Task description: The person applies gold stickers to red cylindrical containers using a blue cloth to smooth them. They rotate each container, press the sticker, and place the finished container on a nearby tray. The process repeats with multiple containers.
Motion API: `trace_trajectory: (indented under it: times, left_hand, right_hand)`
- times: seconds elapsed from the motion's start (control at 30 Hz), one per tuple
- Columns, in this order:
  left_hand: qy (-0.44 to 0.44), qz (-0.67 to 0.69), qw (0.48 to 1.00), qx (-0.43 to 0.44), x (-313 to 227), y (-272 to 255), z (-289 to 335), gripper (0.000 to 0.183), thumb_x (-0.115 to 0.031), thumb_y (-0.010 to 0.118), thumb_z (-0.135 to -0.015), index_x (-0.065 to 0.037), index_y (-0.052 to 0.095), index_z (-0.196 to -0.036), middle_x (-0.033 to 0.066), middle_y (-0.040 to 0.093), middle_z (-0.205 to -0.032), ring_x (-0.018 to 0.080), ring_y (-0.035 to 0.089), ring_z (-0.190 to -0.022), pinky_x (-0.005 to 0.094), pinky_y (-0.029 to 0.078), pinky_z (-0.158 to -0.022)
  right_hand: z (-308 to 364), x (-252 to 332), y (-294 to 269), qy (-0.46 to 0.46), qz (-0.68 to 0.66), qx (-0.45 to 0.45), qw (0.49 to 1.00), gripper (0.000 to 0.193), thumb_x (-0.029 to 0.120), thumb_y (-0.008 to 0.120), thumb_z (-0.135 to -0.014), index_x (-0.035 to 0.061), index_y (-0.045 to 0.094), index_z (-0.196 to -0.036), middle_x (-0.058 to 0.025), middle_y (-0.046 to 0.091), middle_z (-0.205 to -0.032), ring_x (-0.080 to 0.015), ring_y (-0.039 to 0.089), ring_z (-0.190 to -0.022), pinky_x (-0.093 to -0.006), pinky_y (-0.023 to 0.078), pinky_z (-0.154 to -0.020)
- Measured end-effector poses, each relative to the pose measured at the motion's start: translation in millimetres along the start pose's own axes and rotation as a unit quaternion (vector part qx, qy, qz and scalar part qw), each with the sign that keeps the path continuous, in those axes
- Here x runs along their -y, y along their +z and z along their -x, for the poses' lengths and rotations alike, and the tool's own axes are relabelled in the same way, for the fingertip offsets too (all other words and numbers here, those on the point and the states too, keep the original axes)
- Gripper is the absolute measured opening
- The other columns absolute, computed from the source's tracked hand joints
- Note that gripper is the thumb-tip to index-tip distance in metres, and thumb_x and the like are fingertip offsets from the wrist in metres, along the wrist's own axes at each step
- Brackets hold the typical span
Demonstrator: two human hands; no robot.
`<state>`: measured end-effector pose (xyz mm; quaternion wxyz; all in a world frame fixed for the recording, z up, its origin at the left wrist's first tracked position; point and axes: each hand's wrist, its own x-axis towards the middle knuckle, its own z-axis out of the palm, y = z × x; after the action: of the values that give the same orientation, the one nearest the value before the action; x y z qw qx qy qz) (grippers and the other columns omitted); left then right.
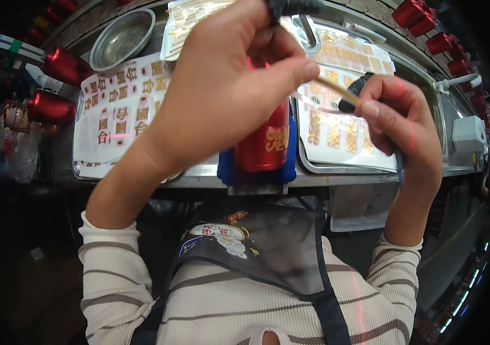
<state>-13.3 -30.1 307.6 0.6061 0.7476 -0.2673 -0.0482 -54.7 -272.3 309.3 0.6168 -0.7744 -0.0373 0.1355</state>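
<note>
A thin gold-toned strip stretches between my hands, above the work table. My left hand pinches its left end between thumb and fingers. At the other end, my right hand is closed on it with thumb and forefinger. A clear, film-like edge hangs just below the strip. Black coverings show on fingers of both hands. Under my left hand, partly hidden by it, lies a glossy red metal canister with a gold decal on its side. It rests in a blue padded holder at the table's front edge.
Sheets of gold decals lie in a tray on the left, and more decal sheets on a right tray. A metal bowl stands behind at left. Red canisters stand at far left, others at back right.
</note>
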Motion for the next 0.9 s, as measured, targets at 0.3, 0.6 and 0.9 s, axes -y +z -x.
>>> trace_trajectory:
  times: [0.3, 0.6, 0.9]
  left_hand:
    - [-0.192, 0.166, 0.965, -0.058, 17.3, 38.9, 140.1, 0.054, 0.004, 0.067, -0.088, 0.002, 0.049, -0.139, 0.0012, 0.065, -0.086, 0.0077, 0.059, -0.078, 0.0224, 0.048, -0.077]
    - [-0.057, 0.020, 0.990, -0.126, 37.9, 53.5, 134.2, 0.050, 0.003, 0.068, -0.088, 0.002, 0.051, -0.134, 0.0026, 0.066, -0.083, 0.0087, 0.060, -0.074, 0.0248, 0.051, -0.071]
    - [-0.039, -0.118, 0.973, -0.195, 74.5, 45.9, 138.1, 0.046, 0.001, 0.069, -0.087, 0.002, 0.056, -0.131, 0.0049, 0.067, -0.082, 0.0132, 0.062, -0.074, 0.0282, 0.052, -0.072]
  right_hand:
    - [76.0, -35.3, 68.6, 0.030, 0.063, -0.013, 0.998, 0.017, 0.012, 0.076, -0.078, 0.0000, 0.065, -0.076, 0.0002, 0.055, -0.072, -0.0062, 0.048, -0.065, -0.0223, 0.034, -0.059]
    - [75.0, -36.8, 64.5, 0.018, 0.121, -0.054, 0.991, 0.014, 0.012, 0.075, -0.081, 0.0020, 0.065, -0.079, 0.0029, 0.051, -0.077, -0.0038, 0.045, -0.067, -0.0203, 0.032, -0.060]
    - [43.4, -91.4, 91.5, 0.022, 0.047, -0.090, 0.995, 0.012, 0.007, 0.066, -0.087, 0.0044, 0.058, -0.079, 0.0076, 0.049, -0.070, 0.0022, 0.041, -0.058, -0.0179, 0.026, -0.053]
